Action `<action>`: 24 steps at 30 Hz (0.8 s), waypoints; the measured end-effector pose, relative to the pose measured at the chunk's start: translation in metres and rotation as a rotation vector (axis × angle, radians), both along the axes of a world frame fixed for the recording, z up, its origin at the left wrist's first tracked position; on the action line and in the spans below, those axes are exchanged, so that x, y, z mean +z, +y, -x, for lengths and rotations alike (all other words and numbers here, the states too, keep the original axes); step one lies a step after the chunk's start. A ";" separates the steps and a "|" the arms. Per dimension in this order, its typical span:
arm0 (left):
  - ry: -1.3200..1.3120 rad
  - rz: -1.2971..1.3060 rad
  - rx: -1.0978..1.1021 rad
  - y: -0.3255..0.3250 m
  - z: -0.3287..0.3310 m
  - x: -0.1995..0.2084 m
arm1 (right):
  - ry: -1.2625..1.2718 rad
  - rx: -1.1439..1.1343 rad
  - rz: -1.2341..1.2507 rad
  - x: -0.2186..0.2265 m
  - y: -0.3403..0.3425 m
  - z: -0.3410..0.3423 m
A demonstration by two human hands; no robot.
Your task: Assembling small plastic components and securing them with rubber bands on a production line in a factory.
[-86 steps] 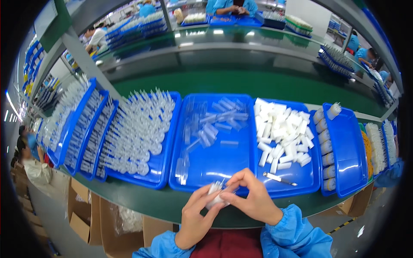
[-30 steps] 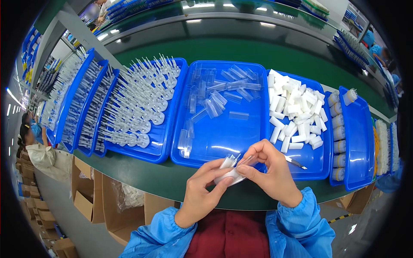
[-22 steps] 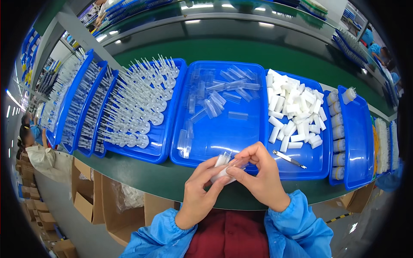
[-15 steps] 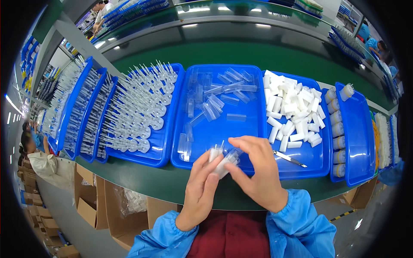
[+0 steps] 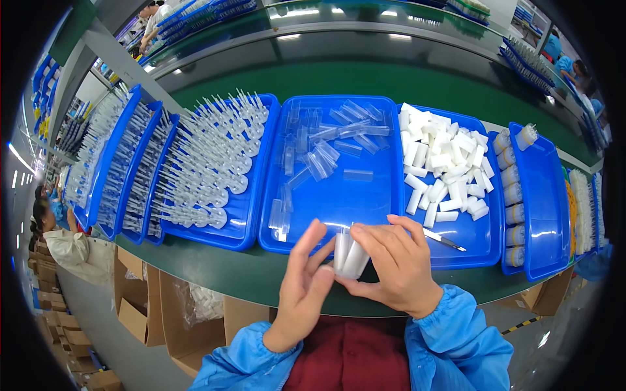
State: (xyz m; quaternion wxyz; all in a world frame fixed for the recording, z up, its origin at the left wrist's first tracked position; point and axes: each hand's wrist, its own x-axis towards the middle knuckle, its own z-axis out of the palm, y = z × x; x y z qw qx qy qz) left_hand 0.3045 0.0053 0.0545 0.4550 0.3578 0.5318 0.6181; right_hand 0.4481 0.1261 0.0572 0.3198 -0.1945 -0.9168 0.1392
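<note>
In front of the middle blue tray, my right hand [image 5: 398, 267] grips two white cylinders [image 5: 350, 257] that stand side by side, wrapped in clear plastic. Its thumb is under them and its fingers lie along their right side. My left hand [image 5: 301, 287] is at their left, fingers stretched and apart, thumb close to the lower end; whether it touches them I cannot tell. The middle blue tray [image 5: 326, 225] holds loose clear plastic sleeves [image 5: 319, 161]. White foam-like blocks [image 5: 450, 156] are heaped in the tray on the right, with tweezers [image 5: 445, 240] lying near its front.
At the left, a blue tray [image 5: 242, 221] carries rows of white round-based parts with thin stems [image 5: 215, 156]; similar trays lean beside it. A tilted blue tray [image 5: 544, 215] and wrapped cylinders [image 5: 514, 215] stand at the right. Cardboard boxes [image 5: 189, 326] sit below the green table.
The cylinders have swung from tilted to nearly upright. My left hand has loosened and its fingers have spread, while my right hand has closed around the pair.
</note>
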 end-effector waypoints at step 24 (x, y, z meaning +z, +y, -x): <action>-0.417 0.324 -0.292 0.000 0.005 -0.005 | -0.287 -0.302 0.035 0.004 0.038 -0.085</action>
